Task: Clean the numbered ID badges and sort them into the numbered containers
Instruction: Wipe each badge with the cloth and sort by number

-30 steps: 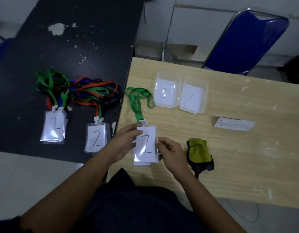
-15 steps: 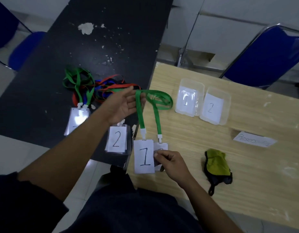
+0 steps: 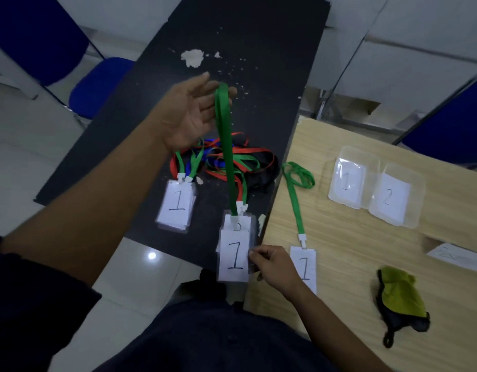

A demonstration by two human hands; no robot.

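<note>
My left hand is raised over the black table with straight fingers, and a green lanyard hangs over them. A badge marked 1 dangles from that lanyard, and my right hand pinches its right edge. A second badge marked 1 lies on the wooden table beside my right hand, its green lanyard trailing away. Further back stand two clear containers labelled 1 and 2. A yellow-green cloth lies at the right.
On the black table sit a stack of badges marked 1, another stack mostly hidden by the held badge, and a tangle of red, green and blue lanyards. A paper slip lies right. Blue chairs stand behind.
My left hand has risen up and away with the green lanyard, pulling it taut. The held badge has separated from the second badge, which now lies on the wooden table.
</note>
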